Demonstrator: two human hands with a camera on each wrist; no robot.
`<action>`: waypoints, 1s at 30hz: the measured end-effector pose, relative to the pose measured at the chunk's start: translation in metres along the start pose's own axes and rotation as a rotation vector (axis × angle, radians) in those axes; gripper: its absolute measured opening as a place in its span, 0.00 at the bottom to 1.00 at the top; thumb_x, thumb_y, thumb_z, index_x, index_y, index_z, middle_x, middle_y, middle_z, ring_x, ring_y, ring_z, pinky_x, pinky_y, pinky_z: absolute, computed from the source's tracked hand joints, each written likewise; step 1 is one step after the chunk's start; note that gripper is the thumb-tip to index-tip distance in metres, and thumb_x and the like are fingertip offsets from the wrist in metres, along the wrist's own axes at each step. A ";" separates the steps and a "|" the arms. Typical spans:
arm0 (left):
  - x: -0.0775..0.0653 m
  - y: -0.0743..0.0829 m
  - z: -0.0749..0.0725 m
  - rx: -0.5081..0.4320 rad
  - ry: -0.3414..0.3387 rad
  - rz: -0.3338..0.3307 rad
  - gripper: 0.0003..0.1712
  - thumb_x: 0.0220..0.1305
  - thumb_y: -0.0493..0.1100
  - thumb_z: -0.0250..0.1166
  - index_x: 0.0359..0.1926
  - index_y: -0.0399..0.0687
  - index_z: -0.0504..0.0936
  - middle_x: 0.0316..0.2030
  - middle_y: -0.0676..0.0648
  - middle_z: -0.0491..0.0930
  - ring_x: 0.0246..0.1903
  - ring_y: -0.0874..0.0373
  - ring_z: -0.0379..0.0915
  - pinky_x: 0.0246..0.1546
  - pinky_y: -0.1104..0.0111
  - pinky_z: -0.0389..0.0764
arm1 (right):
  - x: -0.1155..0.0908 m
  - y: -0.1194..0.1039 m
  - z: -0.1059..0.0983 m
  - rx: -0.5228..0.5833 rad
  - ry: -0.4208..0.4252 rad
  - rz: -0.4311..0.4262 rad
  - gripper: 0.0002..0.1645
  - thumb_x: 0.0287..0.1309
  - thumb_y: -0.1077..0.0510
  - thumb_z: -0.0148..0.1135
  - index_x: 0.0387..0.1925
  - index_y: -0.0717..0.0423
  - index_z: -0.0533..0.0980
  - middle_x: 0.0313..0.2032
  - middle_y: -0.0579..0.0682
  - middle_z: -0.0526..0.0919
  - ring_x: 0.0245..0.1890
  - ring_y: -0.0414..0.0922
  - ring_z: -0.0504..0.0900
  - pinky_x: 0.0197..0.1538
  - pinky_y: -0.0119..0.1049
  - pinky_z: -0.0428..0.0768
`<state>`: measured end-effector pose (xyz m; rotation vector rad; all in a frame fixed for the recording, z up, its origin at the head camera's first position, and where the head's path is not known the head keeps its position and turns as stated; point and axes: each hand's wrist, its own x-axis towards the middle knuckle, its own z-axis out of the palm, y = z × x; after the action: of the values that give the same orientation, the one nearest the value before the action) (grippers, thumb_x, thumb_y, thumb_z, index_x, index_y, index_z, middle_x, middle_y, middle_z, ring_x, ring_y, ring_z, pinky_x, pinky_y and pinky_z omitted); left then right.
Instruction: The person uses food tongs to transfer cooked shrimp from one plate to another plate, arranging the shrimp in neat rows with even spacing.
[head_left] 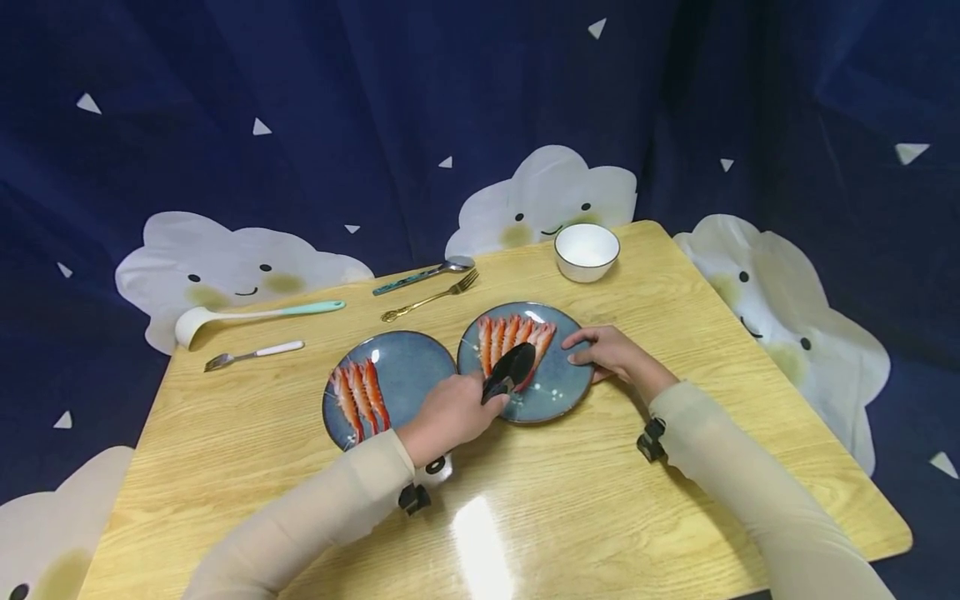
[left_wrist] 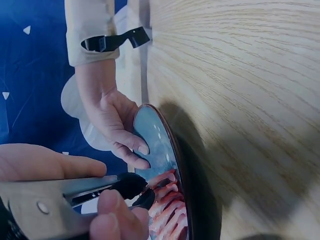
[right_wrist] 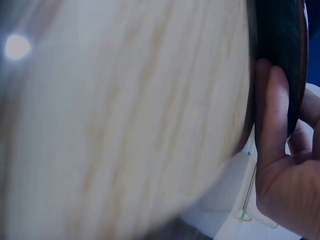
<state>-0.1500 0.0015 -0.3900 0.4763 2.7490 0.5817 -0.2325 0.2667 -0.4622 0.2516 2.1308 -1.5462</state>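
My left hand [head_left: 456, 410] grips a pair of tongs [head_left: 512, 367] with black tips and, in the left wrist view, a metal body [left_wrist: 45, 205]. The tong tips lie right at the rightmost shrimp [head_left: 543, 335] of a row of several red-and-white shrimp [head_left: 504, 332] on the right blue plate [head_left: 558, 379]. My right hand [head_left: 611, 350] pinches that plate's right rim; in the right wrist view a finger [right_wrist: 277, 110] lies along the underside. On the left blue plate [head_left: 416, 367], beside my left hand, three shrimp [head_left: 361, 396] lie side by side.
A white bowl [head_left: 587, 254] stands at the back right of the wooden table [head_left: 585, 492]. Behind the plates lie a spoon [head_left: 423, 275] and a gold fork [head_left: 431, 300]. Farther left are a ladle [head_left: 258, 315] with a mint handle and a white-handled fork [head_left: 255, 354].
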 end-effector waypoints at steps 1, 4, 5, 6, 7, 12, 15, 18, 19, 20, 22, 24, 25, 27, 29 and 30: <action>0.000 0.000 0.000 0.005 0.000 -0.003 0.25 0.56 0.62 0.52 0.36 0.43 0.71 0.18 0.50 0.70 0.15 0.58 0.65 0.13 0.67 0.65 | 0.000 0.001 0.000 0.001 0.002 0.003 0.19 0.46 0.64 0.63 0.45 0.58 0.74 0.38 0.56 0.73 0.21 0.44 0.78 0.24 0.42 0.77; 0.000 0.000 0.001 0.023 0.008 -0.004 0.31 0.55 0.64 0.52 0.41 0.40 0.72 0.19 0.50 0.71 0.17 0.58 0.67 0.14 0.67 0.66 | 0.001 0.004 0.000 0.006 -0.003 -0.001 0.20 0.46 0.64 0.63 0.45 0.58 0.73 0.38 0.56 0.73 0.21 0.44 0.78 0.24 0.42 0.77; -0.001 0.001 0.001 0.036 0.014 0.000 0.33 0.55 0.65 0.51 0.44 0.39 0.72 0.20 0.50 0.72 0.18 0.58 0.68 0.14 0.67 0.66 | 0.001 0.005 -0.001 0.009 0.000 0.000 0.20 0.46 0.63 0.63 0.45 0.58 0.73 0.37 0.56 0.73 0.21 0.44 0.78 0.24 0.42 0.77; -0.001 0.001 0.002 0.045 0.020 0.005 0.35 0.55 0.65 0.51 0.46 0.38 0.71 0.20 0.49 0.73 0.18 0.59 0.68 0.14 0.67 0.66 | 0.001 0.005 -0.001 0.007 0.000 -0.002 0.20 0.46 0.63 0.63 0.45 0.58 0.73 0.37 0.56 0.73 0.21 0.44 0.78 0.24 0.42 0.76; -0.001 0.002 0.002 0.058 0.031 0.014 0.36 0.55 0.65 0.51 0.48 0.37 0.71 0.21 0.49 0.73 0.19 0.59 0.68 0.14 0.67 0.66 | 0.001 0.006 -0.001 0.009 0.001 -0.002 0.20 0.46 0.63 0.63 0.45 0.58 0.73 0.37 0.55 0.74 0.20 0.44 0.78 0.24 0.42 0.76; 0.000 0.007 0.006 0.107 0.086 0.085 0.27 0.54 0.64 0.53 0.37 0.44 0.72 0.19 0.52 0.71 0.16 0.60 0.66 0.12 0.68 0.65 | 0.000 0.007 -0.003 0.025 0.003 -0.006 0.20 0.45 0.64 0.64 0.44 0.59 0.74 0.33 0.54 0.75 0.20 0.44 0.78 0.23 0.41 0.76; 0.003 0.012 0.009 0.113 0.090 0.120 0.23 0.55 0.62 0.53 0.33 0.46 0.71 0.17 0.53 0.69 0.14 0.60 0.65 0.12 0.68 0.64 | 0.001 0.008 -0.004 0.041 -0.003 -0.009 0.20 0.45 0.64 0.64 0.44 0.59 0.74 0.32 0.54 0.76 0.20 0.44 0.78 0.23 0.42 0.76; 0.009 0.014 0.015 0.113 0.068 0.119 0.23 0.56 0.61 0.54 0.35 0.45 0.72 0.16 0.52 0.69 0.14 0.60 0.65 0.12 0.67 0.64 | 0.001 0.008 -0.003 0.049 -0.003 -0.009 0.19 0.45 0.64 0.64 0.44 0.59 0.74 0.32 0.54 0.76 0.21 0.45 0.79 0.25 0.42 0.77; 0.012 0.014 0.016 0.120 0.060 0.112 0.24 0.56 0.61 0.54 0.36 0.45 0.72 0.16 0.52 0.69 0.14 0.60 0.66 0.12 0.67 0.64 | 0.002 0.008 -0.003 0.051 -0.004 -0.011 0.19 0.45 0.64 0.63 0.44 0.59 0.74 0.33 0.55 0.76 0.21 0.45 0.79 0.25 0.43 0.77; 0.014 0.014 0.018 0.125 0.053 0.104 0.24 0.56 0.61 0.54 0.36 0.45 0.72 0.16 0.52 0.69 0.15 0.59 0.66 0.12 0.67 0.64 | 0.002 0.009 -0.002 0.051 -0.006 -0.013 0.19 0.46 0.64 0.63 0.44 0.59 0.73 0.33 0.55 0.76 0.21 0.45 0.79 0.25 0.43 0.77; 0.018 0.014 0.020 0.135 0.041 0.085 0.24 0.55 0.62 0.54 0.36 0.45 0.71 0.17 0.51 0.69 0.15 0.59 0.66 0.13 0.66 0.64 | 0.003 0.009 -0.002 0.057 -0.005 -0.009 0.19 0.45 0.65 0.63 0.44 0.59 0.74 0.33 0.56 0.76 0.22 0.46 0.79 0.26 0.43 0.77; 0.019 0.014 0.021 0.149 0.049 0.072 0.24 0.55 0.62 0.54 0.36 0.44 0.71 0.18 0.51 0.68 0.16 0.58 0.66 0.13 0.66 0.65 | 0.003 0.009 -0.002 0.056 -0.012 -0.012 0.19 0.45 0.65 0.63 0.44 0.59 0.73 0.34 0.56 0.76 0.22 0.46 0.79 0.26 0.44 0.77; 0.019 0.014 0.022 0.144 0.051 0.068 0.24 0.55 0.61 0.55 0.36 0.44 0.71 0.18 0.51 0.69 0.17 0.58 0.66 0.13 0.66 0.65 | 0.004 0.009 -0.002 0.058 -0.016 -0.013 0.20 0.45 0.65 0.63 0.44 0.60 0.73 0.34 0.56 0.76 0.22 0.46 0.79 0.26 0.44 0.77; 0.019 0.014 0.022 0.138 0.063 0.061 0.25 0.55 0.61 0.55 0.37 0.43 0.71 0.19 0.50 0.69 0.17 0.58 0.67 0.13 0.66 0.65 | 0.004 0.008 -0.002 0.066 -0.019 -0.011 0.20 0.45 0.65 0.63 0.44 0.60 0.73 0.35 0.57 0.76 0.23 0.47 0.79 0.26 0.44 0.77; 0.019 0.014 0.022 0.128 0.067 0.047 0.26 0.55 0.61 0.55 0.38 0.42 0.71 0.19 0.50 0.70 0.17 0.57 0.67 0.13 0.66 0.65 | 0.005 0.007 -0.002 0.069 -0.024 -0.012 0.20 0.45 0.65 0.63 0.44 0.60 0.73 0.36 0.57 0.75 0.23 0.47 0.79 0.27 0.44 0.77; 0.019 0.013 0.023 0.123 0.065 0.037 0.26 0.55 0.61 0.55 0.39 0.42 0.71 0.19 0.49 0.70 0.16 0.57 0.66 0.13 0.66 0.65 | 0.005 0.006 -0.002 0.070 -0.024 -0.012 0.20 0.45 0.65 0.63 0.44 0.60 0.73 0.36 0.57 0.75 0.23 0.47 0.79 0.27 0.44 0.77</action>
<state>-0.1559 0.0276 -0.4080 0.5472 2.8550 0.4463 -0.2349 0.2702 -0.4694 0.2435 2.0655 -1.6244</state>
